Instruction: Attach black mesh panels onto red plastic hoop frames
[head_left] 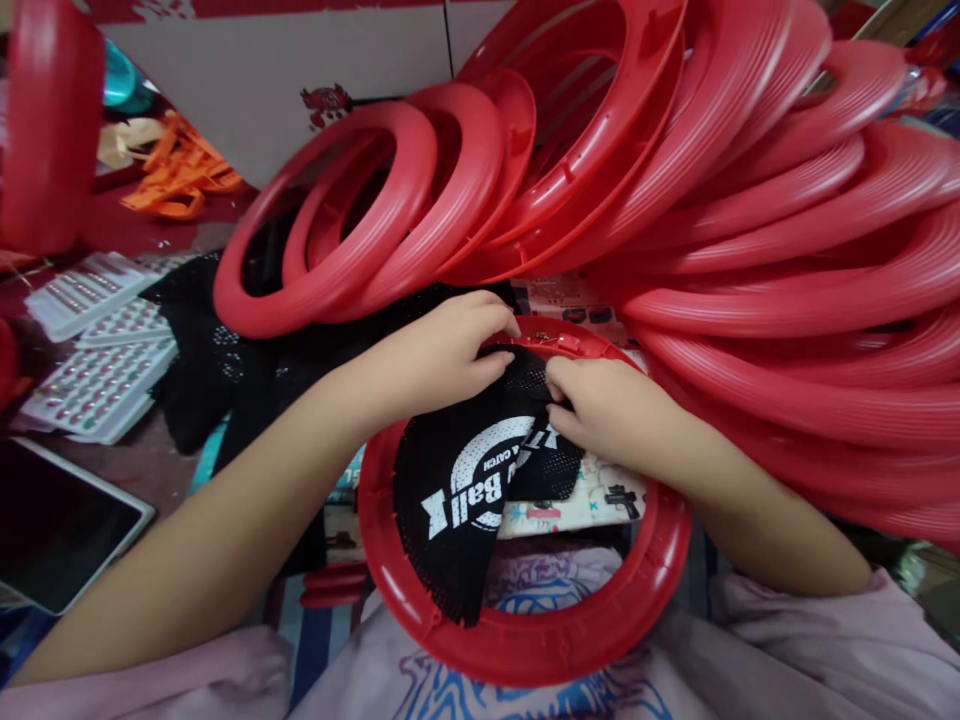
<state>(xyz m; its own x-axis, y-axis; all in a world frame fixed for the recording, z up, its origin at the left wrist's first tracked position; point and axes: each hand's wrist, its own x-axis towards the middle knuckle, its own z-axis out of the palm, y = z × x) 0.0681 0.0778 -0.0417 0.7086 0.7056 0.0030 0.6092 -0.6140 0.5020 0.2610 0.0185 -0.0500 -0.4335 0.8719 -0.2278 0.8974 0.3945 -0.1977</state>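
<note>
A red plastic ring (pixel 525 640) is tilted against my lap, its ribbed inner side facing up. Black mesh cloth (pixel 442 470) with white lettering covers the left part of its opening and is folded over toward the right. At the ring's far edge, my left hand (pixel 469 345) has its thumb and fingers curled on the cloth's edge by the rim. Close beside it, my right hand (pixel 600 405) is closed, pinching the folded mesh between thumb and fingers. Small metal pieces (pixel 555 340) show on the far rim; their kind is too small to tell.
Many red rings (pixel 787 310) are heaped at the right and back. More black cloth (pixel 195 350) lies at left, beside clear trays (pixel 105 385) of small round pieces. A tablet-like device (pixel 60 520) lies nearer. Orange plastic parts (pixel 180 165) are at the back left.
</note>
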